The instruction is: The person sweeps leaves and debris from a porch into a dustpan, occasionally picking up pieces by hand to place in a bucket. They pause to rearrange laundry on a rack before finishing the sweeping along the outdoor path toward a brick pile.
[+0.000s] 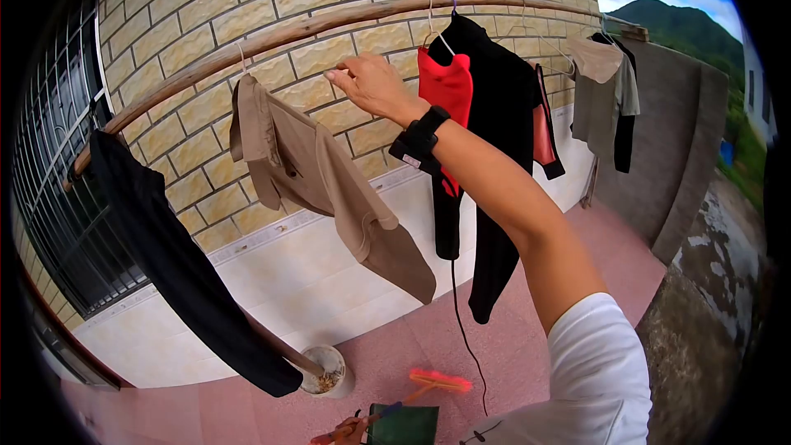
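Note:
My right hand (372, 87) is raised in front of the brick wall, just below the wooden pole (313, 23). Its fingers are loosely bent and apart, and nothing shows in them. To its left hang beige trousers (309, 161) on a white hanger; to its right hang a red and black garment (446, 82) and a black garment (494, 66). At the bottom edge, my left hand (351, 428) is closed round the handle of a broom (442, 380) with orange-red bristles. A green dustpan (405, 426) is beside that hand, partly cut off by the frame.
Black trousers (181, 255) hang at the pole's left end, near a barred window (66, 222). More clothes (606, 91) hang at the far right by a grey wall (659, 132). A whitish bucket (339, 371) stands on the pink floor (395, 338). A dark cord (457, 305) hangs down.

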Demonstrator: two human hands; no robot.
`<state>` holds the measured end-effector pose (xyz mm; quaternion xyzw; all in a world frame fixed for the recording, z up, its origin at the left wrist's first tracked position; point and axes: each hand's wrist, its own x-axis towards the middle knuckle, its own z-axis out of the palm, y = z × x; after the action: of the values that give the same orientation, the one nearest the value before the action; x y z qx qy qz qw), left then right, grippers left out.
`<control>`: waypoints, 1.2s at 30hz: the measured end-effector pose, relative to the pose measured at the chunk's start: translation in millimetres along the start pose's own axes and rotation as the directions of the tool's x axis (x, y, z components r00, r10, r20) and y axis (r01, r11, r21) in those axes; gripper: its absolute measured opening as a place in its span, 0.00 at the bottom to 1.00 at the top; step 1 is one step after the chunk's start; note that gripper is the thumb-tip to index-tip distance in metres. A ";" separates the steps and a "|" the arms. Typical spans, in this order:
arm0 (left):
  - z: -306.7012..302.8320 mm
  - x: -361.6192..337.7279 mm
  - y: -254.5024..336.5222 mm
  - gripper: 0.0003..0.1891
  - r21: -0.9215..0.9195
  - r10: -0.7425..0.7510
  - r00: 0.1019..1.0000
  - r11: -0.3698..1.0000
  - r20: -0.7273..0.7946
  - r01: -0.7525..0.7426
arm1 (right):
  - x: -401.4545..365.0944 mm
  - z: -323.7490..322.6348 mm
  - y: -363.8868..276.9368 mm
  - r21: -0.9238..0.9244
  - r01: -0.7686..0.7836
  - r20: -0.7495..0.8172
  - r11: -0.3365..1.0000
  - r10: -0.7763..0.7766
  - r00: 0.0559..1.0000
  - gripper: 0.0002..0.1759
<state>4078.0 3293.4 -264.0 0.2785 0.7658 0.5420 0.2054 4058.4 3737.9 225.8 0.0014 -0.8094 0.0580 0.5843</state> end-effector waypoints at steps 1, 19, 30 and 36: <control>0.3 -1.6 1.3 0.08 0.002 -0.008 1.000 1.000 -0.001 0.008 | -3.3 -25.3 21.2 -0.298 -0.008 -0.203 0.955 -0.055 0.978 0.15; 33.9 25.0 40.9 0.09 0.039 -0.069 0.997 0.997 0.031 0.068 | -54.7 -199.7 232.2 -0.788 -0.426 -0.291 0.444 0.341 0.894 0.14; 45.3 11.0 41.3 0.09 0.066 -0.060 0.998 0.996 -0.009 0.060 | -44.2 -225.7 231.0 -0.838 -0.368 -0.277 0.403 0.266 0.923 0.14; 49.2 10.9 43.8 0.09 0.138 -0.006 1.000 0.990 0.003 0.005 | -51.6 -160.4 185.8 -0.745 -0.218 0.000 0.631 0.326 0.945 0.15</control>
<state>4109.0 3346.9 -238.9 0.2908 0.8019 0.4866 0.1886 4213.5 3934.3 209.6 -0.3520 -0.7918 -0.1851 0.4635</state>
